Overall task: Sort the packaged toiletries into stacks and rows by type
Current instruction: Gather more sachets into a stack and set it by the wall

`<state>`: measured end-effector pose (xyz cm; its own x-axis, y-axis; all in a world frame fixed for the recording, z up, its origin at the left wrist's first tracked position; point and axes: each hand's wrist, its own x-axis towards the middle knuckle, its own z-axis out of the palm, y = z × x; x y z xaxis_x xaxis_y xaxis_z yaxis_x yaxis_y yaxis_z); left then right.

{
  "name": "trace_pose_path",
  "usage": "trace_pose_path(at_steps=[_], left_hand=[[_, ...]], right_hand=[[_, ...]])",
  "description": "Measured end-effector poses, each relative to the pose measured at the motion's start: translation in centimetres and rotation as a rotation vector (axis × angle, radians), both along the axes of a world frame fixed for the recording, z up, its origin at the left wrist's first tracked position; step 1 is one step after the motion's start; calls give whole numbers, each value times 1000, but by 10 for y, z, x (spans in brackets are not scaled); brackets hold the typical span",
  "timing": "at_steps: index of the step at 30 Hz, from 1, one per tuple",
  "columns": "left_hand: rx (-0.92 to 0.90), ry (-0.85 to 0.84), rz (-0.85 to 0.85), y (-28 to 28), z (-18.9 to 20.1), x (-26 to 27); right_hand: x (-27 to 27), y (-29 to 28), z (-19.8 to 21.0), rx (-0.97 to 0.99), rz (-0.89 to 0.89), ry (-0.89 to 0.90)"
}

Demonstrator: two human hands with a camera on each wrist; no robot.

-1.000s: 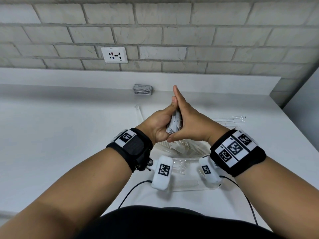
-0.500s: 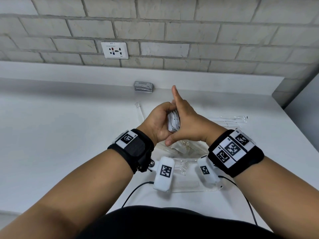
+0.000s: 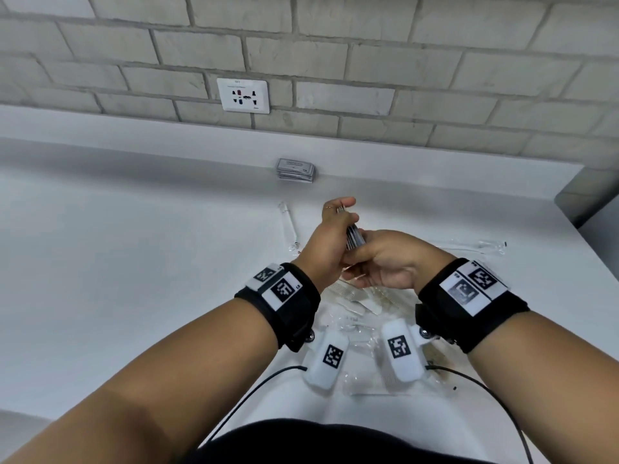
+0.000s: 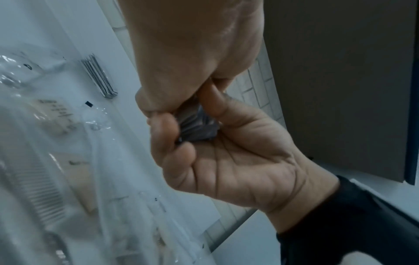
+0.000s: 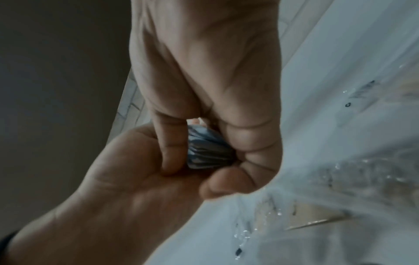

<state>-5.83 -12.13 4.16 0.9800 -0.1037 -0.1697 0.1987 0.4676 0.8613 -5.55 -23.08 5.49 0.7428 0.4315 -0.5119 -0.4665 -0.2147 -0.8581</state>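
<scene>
Both hands, left hand (image 3: 323, 244) and right hand (image 3: 388, 262), grip 1 bundle of grey sachets (image 3: 354, 237) above clear-wrapped combs (image 3: 360, 301).

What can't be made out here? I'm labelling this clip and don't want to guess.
- Packets held between left hand and right hand: count and print hidden by fingers in every view.
- Stack by the wall: label too small in head view.
- Clear-wrapped items near the wrists: partly covered by the wrist cameras in head view, blurred in wrist views.
</scene>
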Motion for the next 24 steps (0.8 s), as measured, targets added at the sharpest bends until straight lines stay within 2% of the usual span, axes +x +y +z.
trace_pose_path(at_steps=[4, 6, 8, 9, 10, 12, 13, 15, 16, 18, 21, 24], left_hand=[[118, -48, -110, 15, -14, 15], [241, -83, -151, 30, -17, 31], [441, -126, -146, 52, -19, 55], [614, -157, -148, 66, -22, 69], [868, -199, -171, 81, -28, 84], [1442, -324, -306, 108, -44, 108], [1668, -404, -396, 118, -51, 116], [1957, -579, -536, 130, -64, 124], [2027, -646, -572, 133, -68, 126], [2040, -728, -577, 138, -70, 124], [2009, -743, -523, 144, -67, 113], [2100, -724, -573, 146, -55, 91]], right_hand=[[17, 5, -12, -131, -25, -37], [28, 5, -15, -223, -40, -66], [41, 3, -16, -325, -56, -105], [49, 3, -16, -387, -52, -135], [56, 3, -15, -456, -37, -174], [73, 9, -14, -587, 21, -255], [82, 13, -13, -643, 54, -289], [102, 25, -14, -737, 122, -343], [113, 31, -16, -780, 156, -363], [130, 44, -20, -872, 219, -400], [154, 64, -25, -1024, 332, -466], [176, 81, -30, -1095, 415, -496]])
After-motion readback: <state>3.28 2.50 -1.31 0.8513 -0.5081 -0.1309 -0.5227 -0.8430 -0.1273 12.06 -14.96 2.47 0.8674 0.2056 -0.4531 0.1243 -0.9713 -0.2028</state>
